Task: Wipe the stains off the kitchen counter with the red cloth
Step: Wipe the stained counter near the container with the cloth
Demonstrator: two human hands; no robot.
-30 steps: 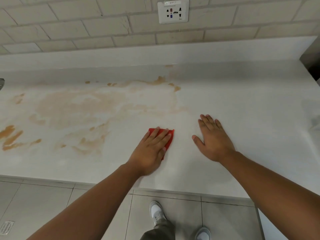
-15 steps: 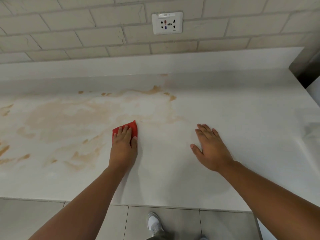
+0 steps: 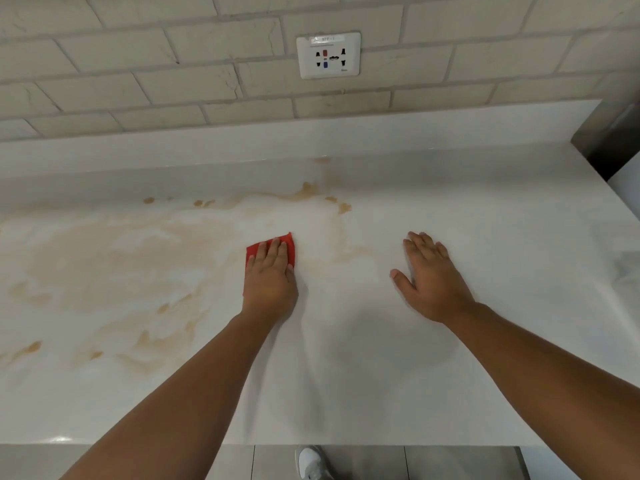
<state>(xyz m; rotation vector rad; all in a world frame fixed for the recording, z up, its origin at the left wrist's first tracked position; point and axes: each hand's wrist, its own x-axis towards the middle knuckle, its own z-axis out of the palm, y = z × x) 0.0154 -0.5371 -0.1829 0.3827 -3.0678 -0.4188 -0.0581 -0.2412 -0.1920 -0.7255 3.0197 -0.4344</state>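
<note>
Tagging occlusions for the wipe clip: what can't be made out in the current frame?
Head view only:
- Cloth: mostly under the left hand; size and fold hidden.
- Stains: run past the left edge; extent unknown.
- Counter under the right hand: covered by the palm.
- Socket label: too small to read.
- Shoe: cut off by the bottom edge.

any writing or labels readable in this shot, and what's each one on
Label strip at the top of the wall socket: blurred, possibly "BPP-1", not certain.
Small mark at the socket's lower right corner: too small to read.
Red cloth and counter: no text visible.
</note>
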